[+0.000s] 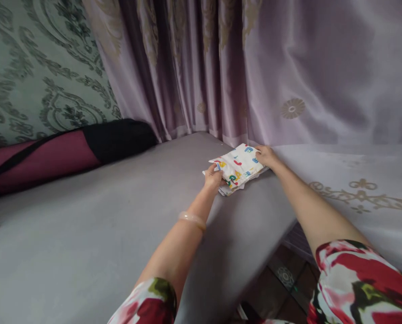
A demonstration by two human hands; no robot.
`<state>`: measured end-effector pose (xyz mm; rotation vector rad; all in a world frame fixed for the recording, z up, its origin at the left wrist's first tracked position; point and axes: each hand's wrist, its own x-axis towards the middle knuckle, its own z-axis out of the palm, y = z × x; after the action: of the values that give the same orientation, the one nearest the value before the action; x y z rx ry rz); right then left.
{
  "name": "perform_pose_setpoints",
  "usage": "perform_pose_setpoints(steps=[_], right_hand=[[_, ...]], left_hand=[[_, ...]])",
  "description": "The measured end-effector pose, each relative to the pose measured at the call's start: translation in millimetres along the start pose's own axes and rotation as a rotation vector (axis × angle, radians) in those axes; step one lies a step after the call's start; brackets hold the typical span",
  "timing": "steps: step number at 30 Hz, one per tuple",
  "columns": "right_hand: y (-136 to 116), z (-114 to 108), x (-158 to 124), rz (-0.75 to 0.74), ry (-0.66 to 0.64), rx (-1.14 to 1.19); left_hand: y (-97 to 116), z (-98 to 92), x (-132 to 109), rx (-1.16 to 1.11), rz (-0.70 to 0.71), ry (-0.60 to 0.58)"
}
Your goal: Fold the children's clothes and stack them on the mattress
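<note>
A folded white cloth [238, 165] printed with coloured letters lies on a small stack of folded cloths at the far right corner of the grey bed surface [96, 225]. My left hand [212, 177] grips the stack's near left edge, fingers curled over it. My right hand [265, 156] holds the far right edge of the same stack, fingers closed on it. A pale bangle sits on my left wrist. Both arms reach forward from floral sleeves.
Lilac curtains [255, 67] hang behind the bed and drape over its right side. A maroon and black rolled mat [62, 153] lies along the patterned green wall at the left. Tiled floor [282, 279] shows below the bed's near edge.
</note>
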<state>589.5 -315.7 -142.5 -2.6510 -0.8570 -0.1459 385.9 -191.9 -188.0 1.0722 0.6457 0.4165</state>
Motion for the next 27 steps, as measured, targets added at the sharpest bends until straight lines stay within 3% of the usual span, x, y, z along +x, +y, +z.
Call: perform_pose_setpoints(steps=[4,10,17,21,24,27], right_hand=[[5.8,4.8,1.5,0.011,0.048,-0.027],[14.0,14.3,3.9,-0.034,-0.007,-0.067],[16.2,25.5,-9.9,0.043,-0.048,-0.117],[-3.0,27.8,-23.0,0.054,0.029,-0.241],[-27.1,33.5,-28.4,-0.110,0.091,-0.268],[-43.8,44.6,-29.3,-0.125,-0.006,-0.237]], left_hand=[[-4.6,1.0,5.3,0.000,-0.036,0.051],[-11.7,2.8,6.2,-0.019,-0.086,0.065],[-22.5,4.0,3.3,0.024,0.003,0.125],[-30.6,0.6,4.2,0.091,0.068,0.071],[-30.4,2.3,4.7,0.131,0.038,0.054],[-23.7,5.5,-0.1,0.135,-0.007,0.043]])
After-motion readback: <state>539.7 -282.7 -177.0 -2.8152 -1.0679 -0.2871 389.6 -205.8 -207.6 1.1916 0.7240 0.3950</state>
